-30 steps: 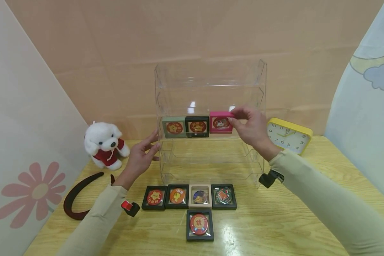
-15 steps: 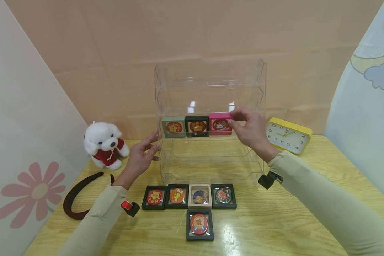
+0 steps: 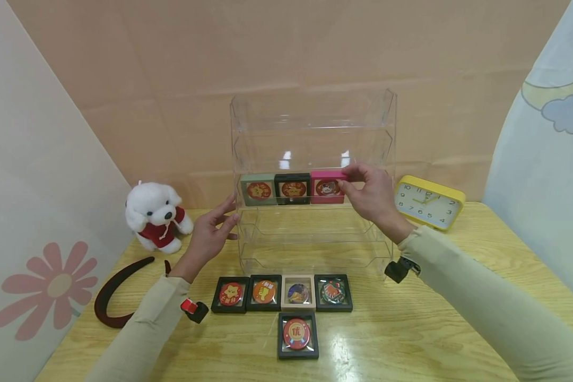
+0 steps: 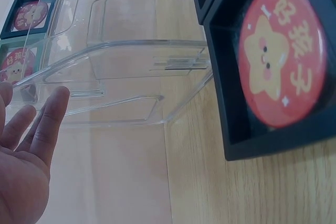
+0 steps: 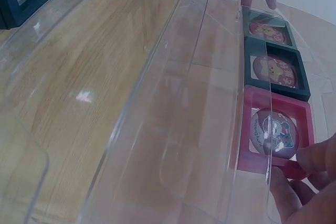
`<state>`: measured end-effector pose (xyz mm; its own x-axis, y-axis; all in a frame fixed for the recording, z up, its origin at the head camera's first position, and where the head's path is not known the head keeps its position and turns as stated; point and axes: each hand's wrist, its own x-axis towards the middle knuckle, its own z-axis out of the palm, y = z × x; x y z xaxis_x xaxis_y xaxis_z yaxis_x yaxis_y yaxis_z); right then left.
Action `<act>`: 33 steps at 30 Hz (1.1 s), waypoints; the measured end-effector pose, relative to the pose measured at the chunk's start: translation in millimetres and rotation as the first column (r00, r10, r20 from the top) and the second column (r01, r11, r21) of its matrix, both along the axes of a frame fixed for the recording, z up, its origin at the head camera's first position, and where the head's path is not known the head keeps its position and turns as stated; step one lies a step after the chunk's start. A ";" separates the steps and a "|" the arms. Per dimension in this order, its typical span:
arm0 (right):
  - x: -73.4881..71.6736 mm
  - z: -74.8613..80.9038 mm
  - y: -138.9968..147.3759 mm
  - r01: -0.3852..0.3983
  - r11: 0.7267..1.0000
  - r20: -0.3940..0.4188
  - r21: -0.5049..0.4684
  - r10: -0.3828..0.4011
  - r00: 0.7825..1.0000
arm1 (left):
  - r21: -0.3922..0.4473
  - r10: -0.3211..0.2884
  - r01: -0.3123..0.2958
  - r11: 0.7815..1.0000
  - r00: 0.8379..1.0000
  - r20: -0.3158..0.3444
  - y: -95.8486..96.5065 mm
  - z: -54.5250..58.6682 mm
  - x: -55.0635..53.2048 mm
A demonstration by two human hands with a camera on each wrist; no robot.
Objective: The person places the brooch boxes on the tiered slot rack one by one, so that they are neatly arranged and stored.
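Observation:
A clear acrylic display rack [image 3: 310, 249] with several tiers stands on the table. On its middle tier a green framed badge [image 3: 259, 190], a black framed badge [image 3: 293, 189] and a pink framed badge [image 3: 328, 188] stand side by side. My right hand [image 3: 374, 193] pinches the pink one at its right edge between thumb and fingers, as the right wrist view [image 5: 275, 129] also shows. Against the rack's left side panel rests my left hand [image 3: 210, 233], fingers mostly straight and spread; in the left wrist view its fingers [image 4: 50, 124] touch the clear panel.
In front of the rack lie a row of several framed badges [image 3: 298, 293] and one more black framed badge [image 3: 298, 335]. A white plush dog [image 3: 155, 215] and a dark headband [image 3: 107, 297] are on the left. A yellow clock [image 3: 430, 202] stands right of the rack.
The pink framed badge has moved slightly down and left, with my right hand following, and now sits against the black one. My left hand has stayed at the rack's side.

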<state>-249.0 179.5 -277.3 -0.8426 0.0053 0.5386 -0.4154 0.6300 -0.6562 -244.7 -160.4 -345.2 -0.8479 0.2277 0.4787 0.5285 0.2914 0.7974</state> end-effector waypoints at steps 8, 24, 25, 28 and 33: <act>-0.4 -1.7 -1.3 -0.027 1.000 -0.008 -0.013 0.027 1.000 | -0.020 -0.002 0.002 1.000 1.000 0.012 8.7 24.1 20.4; 1.1 -1.8 -0.5 -0.033 0.999 -0.009 -0.019 0.033 0.999 | -0.026 -0.010 0.010 1.000 1.000 0.004 9.3 23.5 21.2; 1.2 -1.8 -0.4 -0.033 0.999 -0.009 -0.017 0.033 0.999 | -0.028 -0.009 0.009 1.000 1.000 0.009 9.4 23.6 21.2; 1.4 -1.8 -0.1 -0.029 1.000 -0.010 -0.011 0.029 1.000 | -0.027 -0.005 0.005 1.000 1.000 0.025 9.7 24.0 21.5; 1.7 -1.9 0.0 -0.031 0.999 -0.008 -0.017 0.030 1.000 | -0.021 -0.006 0.007 1.000 1.000 0.028 9.8 24.0 21.6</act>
<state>-247.3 179.5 -279.2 -0.8381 -0.0110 0.5454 -0.4396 0.6056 -0.6633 -223.0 -150.6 -321.2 -0.8595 0.2431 0.4496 0.5077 0.3049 0.8058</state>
